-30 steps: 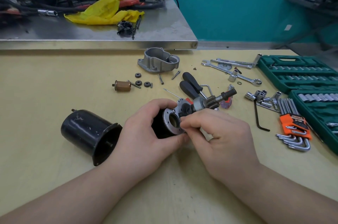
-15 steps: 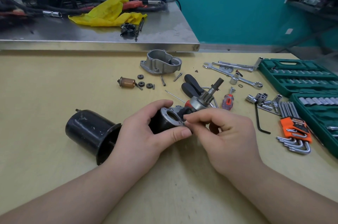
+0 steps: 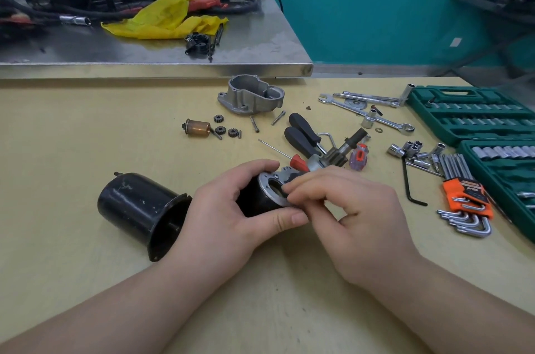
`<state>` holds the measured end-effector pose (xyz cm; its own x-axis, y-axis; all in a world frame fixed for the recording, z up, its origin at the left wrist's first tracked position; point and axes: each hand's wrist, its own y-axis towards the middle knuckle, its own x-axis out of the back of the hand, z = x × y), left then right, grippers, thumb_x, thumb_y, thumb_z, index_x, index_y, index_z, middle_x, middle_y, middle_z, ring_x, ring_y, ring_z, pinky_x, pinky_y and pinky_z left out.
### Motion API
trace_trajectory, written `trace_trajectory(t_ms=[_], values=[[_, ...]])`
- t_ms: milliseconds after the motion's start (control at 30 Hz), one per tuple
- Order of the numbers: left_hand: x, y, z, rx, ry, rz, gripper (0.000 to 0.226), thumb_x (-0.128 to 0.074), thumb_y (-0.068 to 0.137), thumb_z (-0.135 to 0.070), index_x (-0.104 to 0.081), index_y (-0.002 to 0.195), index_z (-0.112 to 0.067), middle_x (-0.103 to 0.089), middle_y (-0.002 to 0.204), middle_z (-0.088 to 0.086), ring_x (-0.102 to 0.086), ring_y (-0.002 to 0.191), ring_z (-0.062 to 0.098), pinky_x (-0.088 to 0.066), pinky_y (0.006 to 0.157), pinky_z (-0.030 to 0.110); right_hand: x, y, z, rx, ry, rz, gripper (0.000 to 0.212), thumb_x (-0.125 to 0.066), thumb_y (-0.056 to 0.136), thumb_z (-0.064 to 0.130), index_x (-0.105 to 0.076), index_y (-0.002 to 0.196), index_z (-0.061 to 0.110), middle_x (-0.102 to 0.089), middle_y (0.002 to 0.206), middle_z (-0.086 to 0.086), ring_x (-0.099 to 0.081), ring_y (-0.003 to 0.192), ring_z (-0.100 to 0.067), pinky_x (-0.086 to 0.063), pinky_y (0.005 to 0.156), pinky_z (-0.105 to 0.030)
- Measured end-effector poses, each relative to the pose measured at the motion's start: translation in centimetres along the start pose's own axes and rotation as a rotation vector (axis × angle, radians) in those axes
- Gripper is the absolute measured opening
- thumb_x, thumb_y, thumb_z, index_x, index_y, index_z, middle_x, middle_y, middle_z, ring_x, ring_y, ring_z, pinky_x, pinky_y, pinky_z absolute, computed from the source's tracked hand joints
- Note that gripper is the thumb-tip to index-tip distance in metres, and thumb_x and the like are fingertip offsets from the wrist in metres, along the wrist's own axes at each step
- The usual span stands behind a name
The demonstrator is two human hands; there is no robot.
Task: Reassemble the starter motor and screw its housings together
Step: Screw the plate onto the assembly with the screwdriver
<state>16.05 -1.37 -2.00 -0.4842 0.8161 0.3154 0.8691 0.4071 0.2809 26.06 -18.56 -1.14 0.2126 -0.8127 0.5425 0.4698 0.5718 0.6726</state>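
Note:
My left hand (image 3: 228,212) grips a black cylindrical motor part with a silver ring face (image 3: 267,191) at the middle of the yellow table. My right hand (image 3: 344,206) pinches at the rim of that ring with thumb and fingertips; what it pinches is hidden. A geared shaft (image 3: 344,148) sticks up and away behind my right hand. The black motor housing (image 3: 139,209) lies on its side to the left, open end toward me. The grey cast housing (image 3: 250,94), a copper armature piece (image 3: 198,128), three small gears (image 3: 224,129) and loose screws (image 3: 278,117) lie farther back.
Black-handled pliers (image 3: 304,133) and small screwdrivers (image 3: 359,155) lie behind my hands. Wrenches (image 3: 367,115), loose sockets (image 3: 411,151), an orange hex key set (image 3: 463,203) and green socket cases (image 3: 469,113) fill the right. A steel bench (image 3: 156,67) with a yellow rag borders the back.
The geared shaft has swung from pointing right to pointing up and away. My right hand's fingertips have moved over the ring's opening. My left hand keeps its grip.

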Motion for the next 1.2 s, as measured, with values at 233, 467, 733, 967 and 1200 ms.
trace_trajectory(t_ms=[233,467,733,967,1200], values=[[0.0,-0.1,0.6,0.0,0.012,-0.026,0.072,-0.088,0.05,-0.074,-0.07,0.117,-0.054,-0.076,0.107,-0.031,-0.071,0.105,-0.008,-0.05,0.087,0.005,0.0,-0.2,0.6,-0.237,0.119,-0.058,0.018,-0.077,0.088,0.011,-0.082,0.093,0.028,-0.08,0.094,0.016,-0.076,0.094,-0.007,-0.054,0.077,-0.015],[-0.1,0.1,0.4,-0.164,0.093,-0.023,0.039,-0.081,0.076,-0.061,-0.07,0.112,-0.051,-0.065,0.119,-0.019,-0.065,0.117,0.001,-0.043,0.091,0.004,0.2,-0.4,0.7,-0.317,0.141,-0.048,0.022,-0.074,0.091,0.012,-0.084,0.101,0.028,-0.079,0.097,0.016,-0.074,0.095,-0.009,-0.049,0.075,-0.01],[-0.4,0.2,0.3,-0.213,0.086,0.015,0.028,-0.075,0.088,-0.051,-0.067,0.108,-0.035,-0.064,0.12,-0.02,-0.064,0.122,0.009,-0.042,0.097,0.009,0.4,-0.5,0.6,-0.295,0.156,-0.022,0.024,-0.069,0.094,0.009,-0.084,0.106,0.023,-0.079,0.097,0.008,-0.074,0.095,-0.018,-0.056,0.075,-0.031],[-0.4,0.2,0.1,-0.194,0.092,0.027,0.031,-0.073,0.088,-0.052,-0.067,0.114,-0.035,-0.068,0.116,-0.014,-0.066,0.117,0.012,-0.046,0.095,0.014,0.4,-0.7,0.5,-0.371,0.297,-0.058,0.033,-0.065,0.095,-0.002,-0.083,0.104,0.024,-0.08,0.102,0.014,-0.076,0.095,-0.013,-0.057,0.072,-0.021],[-0.5,0.0,-0.2,-0.237,0.137,0.066,0.024,-0.069,0.093,-0.048,-0.075,0.113,-0.037,-0.061,0.122,-0.018,-0.063,0.122,0.006,-0.04,0.097,0.004,1.7,0.4,-0.2,-0.351,0.386,-0.329,0.029,-0.059,0.091,-0.01,-0.078,0.092,0.011,-0.076,0.082,-0.002,-0.07,0.071,-0.011,-0.051,0.063,-0.014]])
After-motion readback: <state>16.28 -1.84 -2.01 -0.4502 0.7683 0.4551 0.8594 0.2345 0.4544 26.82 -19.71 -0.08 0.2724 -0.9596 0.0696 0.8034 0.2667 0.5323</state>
